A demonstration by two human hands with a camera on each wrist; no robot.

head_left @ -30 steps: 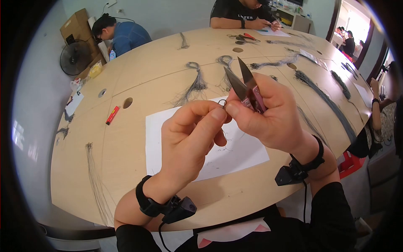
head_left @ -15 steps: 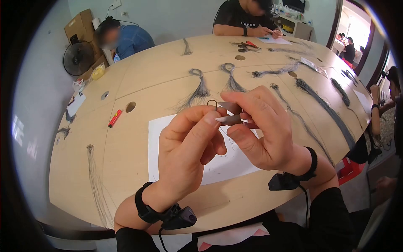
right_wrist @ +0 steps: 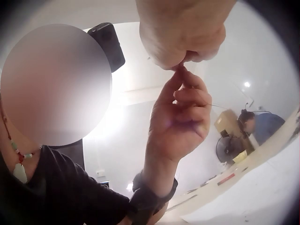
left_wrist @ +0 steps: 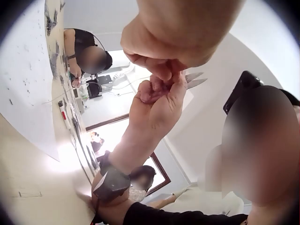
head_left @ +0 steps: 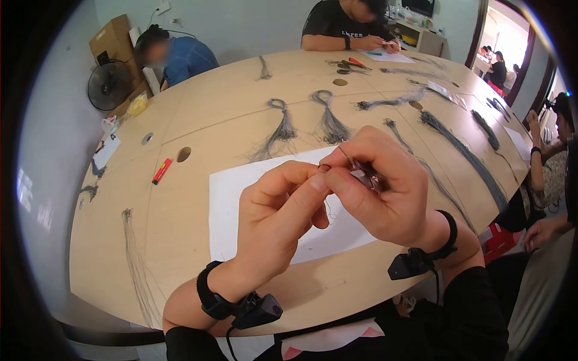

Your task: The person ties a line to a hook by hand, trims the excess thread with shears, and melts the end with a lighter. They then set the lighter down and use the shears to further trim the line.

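Above the white paper (head_left: 232, 198), the left hand (head_left: 271, 222) pinches a small dark hook (head_left: 324, 168) between thumb and forefinger, mostly covered by the fingertips. The right hand (head_left: 385, 189) meets it there, thumb and forefinger touching the left fingertips. Small snips (head_left: 365, 175) are held in the right hand's curled fingers; their two blades (left_wrist: 197, 80) stick out past the hand in the left wrist view, slightly apart. A thin line (head_left: 329, 207) hangs below the fingers. In the right wrist view the left hand (right_wrist: 180, 117) pinches beneath the right.
Two looped line bundles (head_left: 283, 123) (head_left: 330, 120) lie beyond the paper. A red marker (head_left: 161, 171) and loose strands (head_left: 133, 253) are at left, a long grey bundle (head_left: 466, 156) at right. Tools (head_left: 349, 65) lie near a person (head_left: 343, 27) across the table.
The right hand has turned, taking the snips' blades away from the hook, and its thumb and forefinger have closed against the left fingertips. The hook is now more covered.
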